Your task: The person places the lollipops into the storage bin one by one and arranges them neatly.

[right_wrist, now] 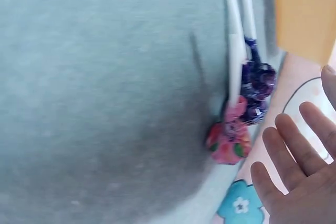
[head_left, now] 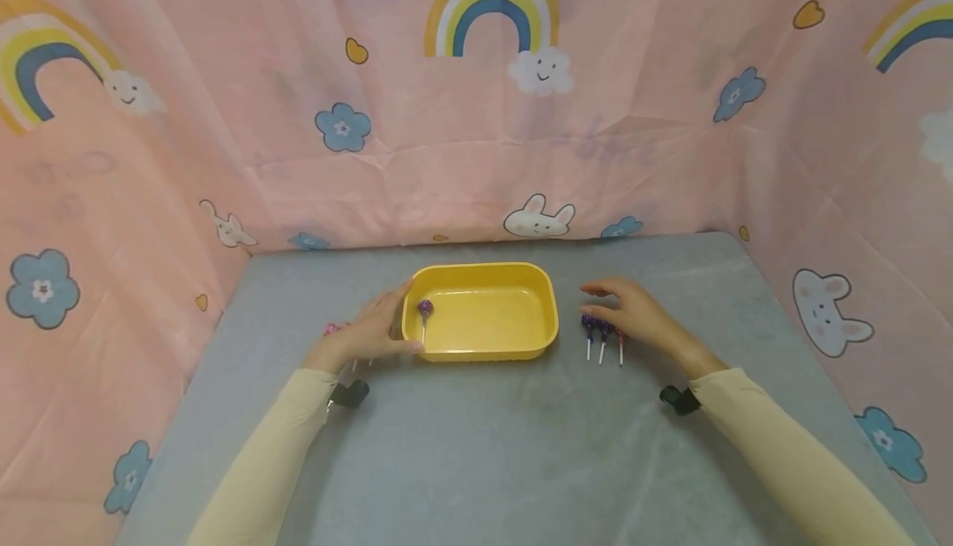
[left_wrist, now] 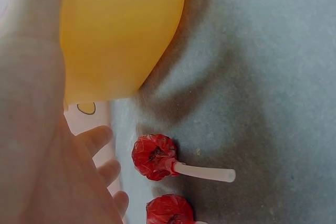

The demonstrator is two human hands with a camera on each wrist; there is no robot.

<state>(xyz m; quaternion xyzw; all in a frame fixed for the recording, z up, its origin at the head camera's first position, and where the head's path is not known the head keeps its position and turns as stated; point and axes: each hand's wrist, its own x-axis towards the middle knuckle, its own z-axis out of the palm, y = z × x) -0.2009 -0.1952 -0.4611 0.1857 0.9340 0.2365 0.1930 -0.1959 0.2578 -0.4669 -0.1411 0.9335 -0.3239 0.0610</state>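
A yellow tray sits in the middle of the table, with one purple lollipop inside near its left end. My left hand spreads along that left end, thumb by the front corner and fingers by the back one. Red-wrapped lollipops lie beside and partly under the left hand. To the tray's right, my right hand hovers with loosely spread fingers, holding nothing. Just below it lie two purple lollipops and one pink-red lollipop, their white sticks pointing toward the person.
The grey cloth-covered table reaches to a pink patterned curtain behind and at both sides. Dark wrist-mounted devices show beside both forearms in light sleeves.
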